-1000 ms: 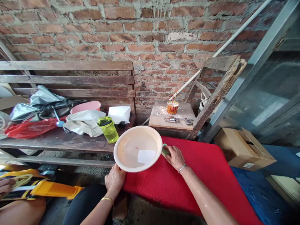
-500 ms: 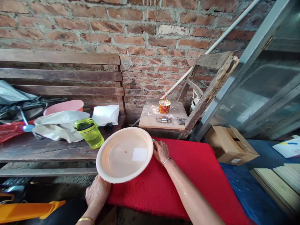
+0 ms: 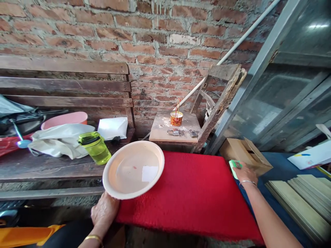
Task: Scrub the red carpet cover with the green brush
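A pale round basin [image 3: 108,177] with cloudy water in it overhangs the left end of a red cloth-covered surface [image 3: 196,193]. My left hand [image 3: 104,210] is at the basin's near-left rim, closed on it, its fingertips hidden underneath. Far to the right, my right hand [image 3: 247,172] reaches over the cloth's right edge, beside a cardboard box [image 3: 240,155]. In its fingers is a small green-and-white block [image 3: 234,167]; its exact kind is unclear. A white rectangle shows in the basin, perhaps a reflection.
On a wooden bench [image 3: 64,168] lie a green water bottle [image 3: 99,151], a white bag [image 3: 59,139] and a pink tub [image 3: 64,119]. Behind the basin, a small wooden chair [image 3: 160,134] bears an incense cup [image 3: 176,119] and padlocks [image 3: 176,132]. Stacked boards [image 3: 292,203] lie at right.
My right hand has left the basin's right side and moved far right with the green-and-white block. My left hand stays at the rim; the view has shifted slightly right.
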The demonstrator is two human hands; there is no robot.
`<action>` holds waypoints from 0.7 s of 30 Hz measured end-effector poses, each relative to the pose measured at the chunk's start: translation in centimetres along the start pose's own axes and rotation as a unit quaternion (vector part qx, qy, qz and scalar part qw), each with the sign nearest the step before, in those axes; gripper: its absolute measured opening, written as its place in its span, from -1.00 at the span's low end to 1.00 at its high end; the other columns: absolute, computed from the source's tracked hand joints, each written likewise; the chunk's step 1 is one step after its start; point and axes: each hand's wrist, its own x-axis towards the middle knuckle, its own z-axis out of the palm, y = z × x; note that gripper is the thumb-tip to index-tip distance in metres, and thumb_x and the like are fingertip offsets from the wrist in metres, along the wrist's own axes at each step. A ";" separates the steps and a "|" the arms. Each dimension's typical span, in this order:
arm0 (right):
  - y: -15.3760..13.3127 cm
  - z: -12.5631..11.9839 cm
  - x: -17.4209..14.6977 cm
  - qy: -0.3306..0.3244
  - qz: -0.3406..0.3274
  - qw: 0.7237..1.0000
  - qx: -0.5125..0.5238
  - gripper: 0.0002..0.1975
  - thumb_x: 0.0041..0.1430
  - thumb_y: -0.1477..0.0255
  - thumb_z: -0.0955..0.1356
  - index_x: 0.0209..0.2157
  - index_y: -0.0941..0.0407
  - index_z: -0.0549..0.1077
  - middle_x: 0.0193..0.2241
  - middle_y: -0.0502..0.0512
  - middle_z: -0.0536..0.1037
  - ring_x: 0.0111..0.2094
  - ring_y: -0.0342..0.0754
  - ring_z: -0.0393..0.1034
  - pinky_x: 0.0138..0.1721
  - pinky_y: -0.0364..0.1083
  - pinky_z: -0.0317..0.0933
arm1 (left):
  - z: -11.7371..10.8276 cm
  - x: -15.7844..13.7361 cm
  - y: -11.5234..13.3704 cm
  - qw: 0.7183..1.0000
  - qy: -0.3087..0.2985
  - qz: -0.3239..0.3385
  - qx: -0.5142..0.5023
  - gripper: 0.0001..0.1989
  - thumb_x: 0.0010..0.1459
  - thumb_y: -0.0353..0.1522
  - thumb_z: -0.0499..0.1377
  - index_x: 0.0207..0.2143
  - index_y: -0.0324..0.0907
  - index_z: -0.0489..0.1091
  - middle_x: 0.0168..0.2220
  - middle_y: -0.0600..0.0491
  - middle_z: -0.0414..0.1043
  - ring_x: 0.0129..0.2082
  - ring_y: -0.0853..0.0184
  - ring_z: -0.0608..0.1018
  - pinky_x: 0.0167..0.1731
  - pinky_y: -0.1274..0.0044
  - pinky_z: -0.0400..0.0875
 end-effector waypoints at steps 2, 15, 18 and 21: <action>-0.6 0.3 -1.8 -0.027 -0.029 0.999 0.016 -0.52 0.21 0.35 0.32 0.13 0.24 0.46 -0.20 0.44 0.60 -0.21 0.21 0.53 -0.23 0.08 0.29 | -0.1 0.0 0.2 1.000 -0.003 -0.003 0.001 -0.60 0.33 -0.18 -0.11 0.00 -0.14 0.40 0.14 -0.17 0.47 0.07 -0.06 0.55 0.04 0.18 0.38; -16.3 7.1 -16.1 -0.092 -0.356 0.923 0.109 -0.54 0.11 0.37 0.43 0.08 -0.15 0.48 -0.07 0.04 0.55 -0.03 0.02 0.39 -0.02 -0.08 0.16 | 0.5 1.2 -0.3 1.000 0.007 -0.009 -0.012 -0.56 0.28 -0.12 -0.08 0.00 -0.14 0.39 0.15 -0.20 0.46 0.11 -0.08 0.53 0.05 0.16 0.38; -11.8 6.1 -11.9 -0.067 -0.288 0.952 0.079 -0.58 0.19 0.37 0.38 0.10 -0.11 0.48 -0.07 0.11 0.54 -0.03 0.05 0.39 -0.03 -0.05 0.17 | 0.8 1.4 -0.5 1.000 0.020 -0.003 -0.016 -0.59 0.26 -0.13 -0.05 -0.04 -0.14 0.41 0.13 -0.20 0.48 0.09 -0.09 0.54 0.04 0.13 0.38; -5.1 3.9 -7.4 -0.040 -0.171 0.984 0.038 -0.55 0.21 0.35 0.34 0.15 0.01 0.45 -0.11 0.24 0.55 -0.06 0.12 0.43 -0.06 -0.01 0.22 | 1.0 1.4 -0.5 0.999 0.027 0.003 -0.021 -0.61 0.25 -0.13 -0.05 -0.08 -0.13 0.42 0.11 -0.19 0.50 0.06 -0.09 0.55 0.01 0.12 0.39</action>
